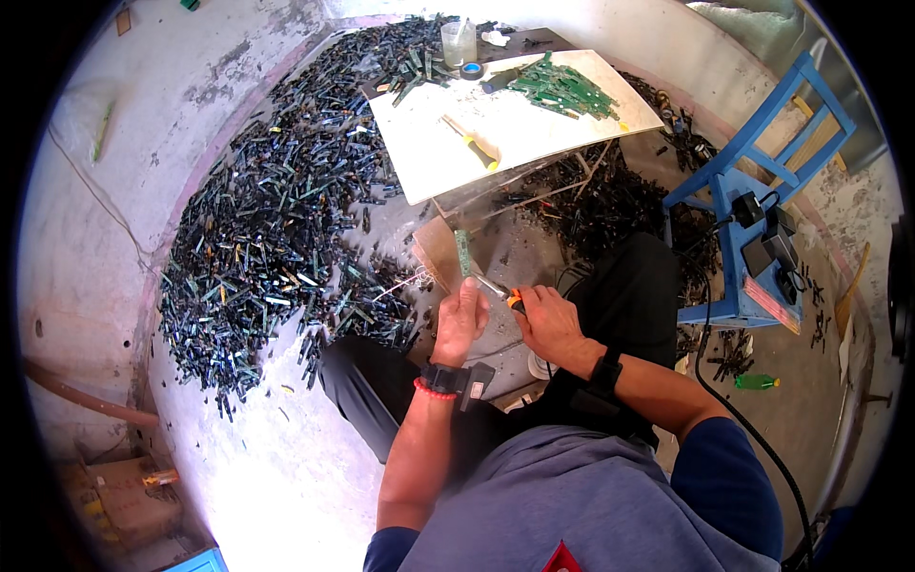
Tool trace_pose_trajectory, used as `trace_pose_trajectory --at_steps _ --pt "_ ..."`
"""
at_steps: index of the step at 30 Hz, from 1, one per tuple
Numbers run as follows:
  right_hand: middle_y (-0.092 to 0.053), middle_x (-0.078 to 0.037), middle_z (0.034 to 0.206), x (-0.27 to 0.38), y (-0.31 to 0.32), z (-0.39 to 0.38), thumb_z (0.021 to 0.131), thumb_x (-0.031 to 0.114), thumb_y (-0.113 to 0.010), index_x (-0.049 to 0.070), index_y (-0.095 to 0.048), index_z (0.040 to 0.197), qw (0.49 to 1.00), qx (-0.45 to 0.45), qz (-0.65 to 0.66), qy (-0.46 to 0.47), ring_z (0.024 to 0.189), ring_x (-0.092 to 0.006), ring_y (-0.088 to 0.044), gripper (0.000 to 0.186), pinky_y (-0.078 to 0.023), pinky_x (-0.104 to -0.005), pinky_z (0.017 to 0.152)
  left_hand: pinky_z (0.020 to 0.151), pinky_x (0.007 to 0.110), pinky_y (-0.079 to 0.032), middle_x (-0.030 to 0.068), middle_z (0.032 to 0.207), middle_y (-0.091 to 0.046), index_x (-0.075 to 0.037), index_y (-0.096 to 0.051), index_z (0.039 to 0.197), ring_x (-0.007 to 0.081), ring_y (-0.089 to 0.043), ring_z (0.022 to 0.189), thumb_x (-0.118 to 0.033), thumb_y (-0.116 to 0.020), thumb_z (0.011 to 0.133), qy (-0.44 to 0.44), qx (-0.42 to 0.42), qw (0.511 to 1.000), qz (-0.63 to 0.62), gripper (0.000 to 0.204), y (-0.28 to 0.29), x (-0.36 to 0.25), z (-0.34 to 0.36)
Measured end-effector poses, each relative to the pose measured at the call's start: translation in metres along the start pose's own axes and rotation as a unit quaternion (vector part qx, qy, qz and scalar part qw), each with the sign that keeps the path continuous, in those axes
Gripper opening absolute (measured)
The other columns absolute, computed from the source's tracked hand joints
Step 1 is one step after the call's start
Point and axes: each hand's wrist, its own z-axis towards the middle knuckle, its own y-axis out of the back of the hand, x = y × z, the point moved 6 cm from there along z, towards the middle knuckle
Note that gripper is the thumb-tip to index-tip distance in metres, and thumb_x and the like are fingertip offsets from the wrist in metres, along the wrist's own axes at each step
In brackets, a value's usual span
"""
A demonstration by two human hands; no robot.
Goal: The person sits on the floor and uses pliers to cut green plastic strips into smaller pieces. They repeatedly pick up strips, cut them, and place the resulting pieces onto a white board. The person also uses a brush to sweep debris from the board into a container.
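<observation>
Between the fingers of my left hand (459, 319) stands a narrow green circuit board (463, 253), its long end pointing away from me. My right hand (551, 327) is closed round the orange-and-black handle of a tool with a metal shaft (491, 285). The shaft points left, with its tip close to the near end of the board; whether they touch I cannot tell. Just beyond my left hand leans a brown board (434, 250). Both hands are over the gap between my knees.
A low table with a white top (410, 143) stands ahead, bearing a pile of green circuit boards (562, 88), a yellow-handled tool (479, 154), blue tape (471, 71) and a cup (458, 43). Dark strips (257, 238) cover the floor at left. Black adapters (770, 243) sit on a blue chair (720, 191).
</observation>
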Motion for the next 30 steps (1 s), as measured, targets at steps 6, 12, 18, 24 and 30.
trace_pose_trajectory --at_steps 6,12,18,24,30 --pt "-0.055 -0.015 0.087 0.003 0.004 0.001 0.078 0.013 -0.063 0.0 -0.052 0.102 1.0 0.009 0.001 0.002 0.082 -0.0324 -0.057 0.03 -0.048 -0.0411 0.066 0.039 0.024 -0.026 0.0007 0.051 -0.043 -0.005 -0.052 0.073 0.0082 -0.036 0.041 -0.045 -0.039 0.096 -0.002 -0.001 1.0 0.005 0.048 0.001 0.001 0.001" --pt "-0.056 -0.016 0.084 0.002 0.001 -0.001 0.082 0.017 -0.059 0.001 -0.052 0.099 0.999 0.02 0.037 0.005 0.079 -0.0339 -0.057 0.025 -0.047 -0.0429 0.066 0.039 0.024 -0.027 0.0011 0.051 -0.044 -0.005 -0.053 0.073 0.0084 -0.037 0.041 -0.045 -0.039 0.097 -0.006 -0.001 1.0 0.02 0.049 0.0 -0.003 -0.002" --pt "-0.057 -0.018 0.086 0.001 0.0 0.0 0.084 0.02 -0.057 0.0 -0.052 0.098 0.996 0.069 0.061 -0.003 0.082 -0.0366 -0.057 0.025 -0.046 -0.045 0.068 0.039 0.024 -0.027 0.0012 0.051 -0.044 -0.005 -0.053 0.073 0.0085 -0.037 0.041 -0.045 -0.038 0.097 0.001 -0.006 0.999 0.033 0.049 0.001 -0.001 -0.001" --pt "-0.058 -0.021 0.087 -0.003 -0.007 -0.001 0.082 0.024 -0.058 -0.003 -0.052 0.099 0.966 0.159 0.192 -0.07 0.086 -0.0405 -0.056 0.033 -0.046 -0.0437 0.07 0.039 0.024 -0.027 0.0011 0.051 -0.044 -0.004 -0.053 0.073 0.0084 -0.037 0.041 -0.045 -0.039 0.096 0.011 -0.006 0.999 0.035 0.05 0.001 0.0 -0.001" --pt "-0.056 -0.02 0.088 -0.003 0.0 0.003 0.077 0.019 -0.061 -0.002 -0.052 0.097 0.974 0.164 0.138 -0.079 0.084 -0.0382 -0.056 0.031 -0.046 -0.0431 0.068 0.039 0.024 -0.027 0.0007 0.051 -0.043 -0.005 -0.053 0.073 0.0083 -0.036 0.041 -0.045 -0.039 0.096 0.012 -0.002 0.999 0.033 0.049 0.003 0.003 -0.003"
